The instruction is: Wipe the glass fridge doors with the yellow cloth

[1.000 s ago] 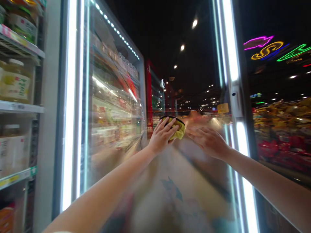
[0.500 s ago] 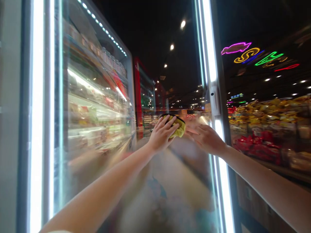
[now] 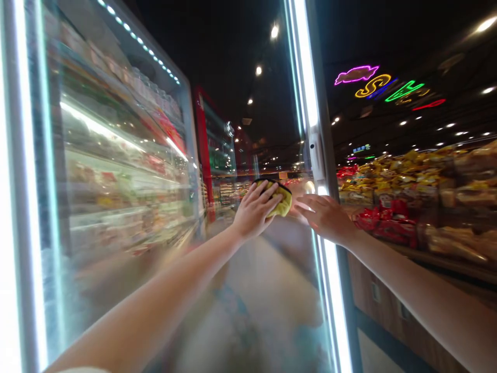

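Observation:
My left hand point(image 3: 254, 210) presses a folded yellow cloth with a dark edge point(image 3: 282, 201) flat against a glass door point(image 3: 267, 285), its fingers laid over the cloth. To the right, my right hand point(image 3: 326, 215) reaches toward the glass near the door's lit frame point(image 3: 333, 280), fingers stretched and apart, holding nothing. Whether its fingertips touch the glass I cannot tell. A pale handle or lock piece point(image 3: 316, 155) sits on the frame just above my right hand. Cloudy smears show on the lower glass.
On the left stands a lit cooler point(image 3: 128, 171) with blurred goods on several shelves. A red-framed cabinet point(image 3: 204, 155) is beyond it. Packaged goods point(image 3: 407, 176) are piled along a counter at right, under coloured neon signs point(image 3: 373, 85). Strip lights run down the left edge.
The view has turned right, so the door and cooler sit farther left. My left hand stays on the cloth against the glass; my right hand remains open near the frame.

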A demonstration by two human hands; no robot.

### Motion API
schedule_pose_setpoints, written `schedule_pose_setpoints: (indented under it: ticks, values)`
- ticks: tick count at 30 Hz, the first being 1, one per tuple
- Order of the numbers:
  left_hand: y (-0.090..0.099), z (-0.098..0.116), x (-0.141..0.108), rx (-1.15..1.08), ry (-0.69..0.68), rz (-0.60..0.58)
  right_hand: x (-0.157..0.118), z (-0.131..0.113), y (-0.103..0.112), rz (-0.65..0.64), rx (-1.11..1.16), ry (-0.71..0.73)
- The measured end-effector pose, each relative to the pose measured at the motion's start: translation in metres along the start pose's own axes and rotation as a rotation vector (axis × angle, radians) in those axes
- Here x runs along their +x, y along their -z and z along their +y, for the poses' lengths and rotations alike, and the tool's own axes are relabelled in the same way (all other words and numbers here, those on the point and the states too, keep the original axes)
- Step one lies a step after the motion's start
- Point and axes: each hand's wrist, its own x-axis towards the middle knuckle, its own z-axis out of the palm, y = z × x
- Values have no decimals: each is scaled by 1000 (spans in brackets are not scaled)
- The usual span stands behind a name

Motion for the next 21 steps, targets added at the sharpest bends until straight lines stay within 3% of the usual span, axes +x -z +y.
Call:
schedule_pose_setpoints:
  ticks: [3,8,10,15,17,21]
  values:
    - [-2,3,-11,-6,-86,-56,-9,9,1,-26,1,22]
    - [-5,6,49,10,229,121,-15,19,2,-8,-33,100]
    - [-11,14,64,7,254,163,-19,21,4,12,-42,131]
    - [-26,30,48,-10,-82,48,-34,27,14,5,-38,192]
    - [-27,31,48,-15,-117,17,-38,31,20,-14,-31,179]
    - [-27,31,82,-16,163,132,-37,39,28,-24,10,106]
